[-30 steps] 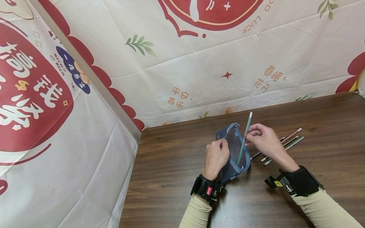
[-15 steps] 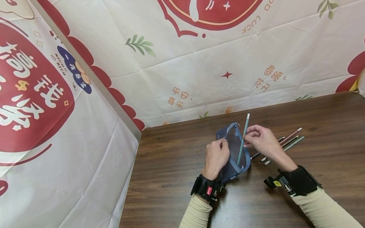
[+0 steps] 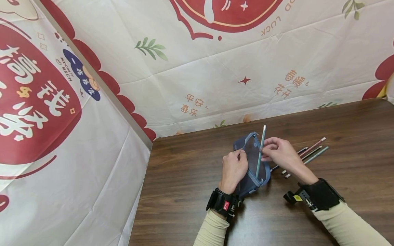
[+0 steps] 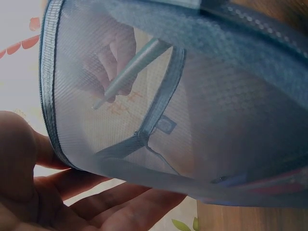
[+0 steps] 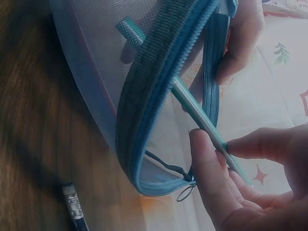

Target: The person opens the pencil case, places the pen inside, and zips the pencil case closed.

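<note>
My left hand (image 3: 234,169) pinches the rim of a blue mesh zip pouch (image 3: 246,184), whose zipped mouth gapes toward the right. A teal pencil (image 3: 263,136) slants up out of that mouth, with its white end on top. My right hand (image 3: 278,153) pinches it between thumb and fingers partway along. Through the mesh in the left wrist view, the pencil (image 4: 130,70) shows at a slant, and reddish and bluish streaks (image 4: 279,185) lie along the pouch's bottom. In the right wrist view, the pencil's lower end (image 5: 132,31) is inside, behind the zip edge (image 5: 154,91).
Several pencils (image 3: 314,148) lie loosely together on the brown wooden table (image 3: 178,198), right of the pouch and partly under my right hand. Printed white cloth (image 3: 215,75) hangs behind the table, and another cloth panel (image 3: 101,164) stands along its left side.
My right hand has shifted slightly left, and the teal pencil's top has swung left and a little lower, so it stands more upright. The left hand and pouch stay put.
</note>
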`<state>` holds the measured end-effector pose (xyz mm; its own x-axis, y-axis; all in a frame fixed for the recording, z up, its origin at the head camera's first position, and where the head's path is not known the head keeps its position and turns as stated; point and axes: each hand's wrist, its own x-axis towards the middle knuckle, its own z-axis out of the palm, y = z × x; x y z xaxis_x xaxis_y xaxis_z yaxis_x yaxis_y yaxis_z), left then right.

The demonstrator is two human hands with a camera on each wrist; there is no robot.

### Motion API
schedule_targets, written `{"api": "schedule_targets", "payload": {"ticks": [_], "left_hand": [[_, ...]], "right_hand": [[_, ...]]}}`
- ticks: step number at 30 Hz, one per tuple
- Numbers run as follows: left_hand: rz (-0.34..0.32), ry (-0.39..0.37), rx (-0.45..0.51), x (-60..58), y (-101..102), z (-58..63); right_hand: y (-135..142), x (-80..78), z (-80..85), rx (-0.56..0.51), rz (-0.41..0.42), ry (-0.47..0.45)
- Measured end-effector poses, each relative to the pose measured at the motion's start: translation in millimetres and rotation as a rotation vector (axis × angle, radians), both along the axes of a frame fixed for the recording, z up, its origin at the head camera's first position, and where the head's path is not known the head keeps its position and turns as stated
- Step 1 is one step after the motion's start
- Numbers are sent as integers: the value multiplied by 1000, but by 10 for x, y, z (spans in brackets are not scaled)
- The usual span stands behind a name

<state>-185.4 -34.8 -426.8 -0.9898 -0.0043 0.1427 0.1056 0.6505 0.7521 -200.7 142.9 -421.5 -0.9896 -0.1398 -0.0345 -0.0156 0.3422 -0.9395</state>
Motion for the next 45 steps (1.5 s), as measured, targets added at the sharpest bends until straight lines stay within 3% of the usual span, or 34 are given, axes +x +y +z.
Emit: {"api": "schedule_targets", "payload": {"ticks": [45], "left_hand": [[-13, -14, 42, -17, 8, 11]], "right_hand": [[-104, -11, -136, -89, 75, -148]]}}
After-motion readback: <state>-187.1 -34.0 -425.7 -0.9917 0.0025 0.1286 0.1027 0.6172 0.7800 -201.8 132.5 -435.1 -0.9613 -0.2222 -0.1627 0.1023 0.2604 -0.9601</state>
